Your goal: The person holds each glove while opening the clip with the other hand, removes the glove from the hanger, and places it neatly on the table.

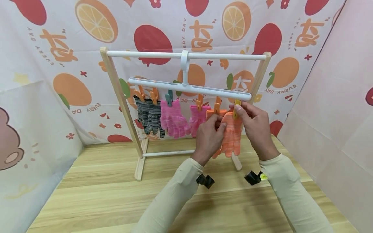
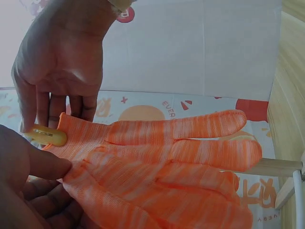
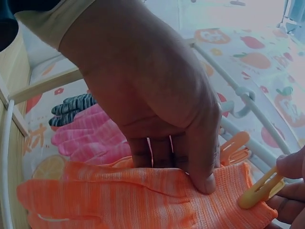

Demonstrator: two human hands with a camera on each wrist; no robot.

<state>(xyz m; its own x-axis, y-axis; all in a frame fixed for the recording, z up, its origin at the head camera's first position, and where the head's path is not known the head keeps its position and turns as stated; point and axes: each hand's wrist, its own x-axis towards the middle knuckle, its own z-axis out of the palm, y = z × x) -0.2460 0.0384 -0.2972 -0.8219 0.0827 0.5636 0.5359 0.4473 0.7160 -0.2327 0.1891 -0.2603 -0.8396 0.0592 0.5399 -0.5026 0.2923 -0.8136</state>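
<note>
An orange glove [image 1: 233, 132] hangs at the right end of the white hanger [image 1: 204, 89]. The right hand [image 1: 257, 126] pinches a yellow clothespin [image 1: 237, 108], whose jaws sit on the glove's cuff. With thumb and fingers the left hand [image 1: 209, 137] holds the same glove just below the cuff. In the left wrist view, the left thumb [image 2: 52, 164] presses on the fabric beside the clip. Seen from the right wrist, the left hand [image 3: 157, 95] reaches over the glove. Another orange glove [image 1: 214, 113] hangs behind it from an orange clothespin [image 1: 217, 105], partly hidden by the left hand.
Farther left on the hanger, pink gloves [image 1: 175, 119] and dark grey gloves [image 1: 150, 115] hang from clothespins. The hanger hooks over the white bar of a wooden-legged rack [image 1: 122, 100] on a wood-grain table [image 1: 102, 194]. Patterned cloth [image 1: 116, 19] stands behind.
</note>
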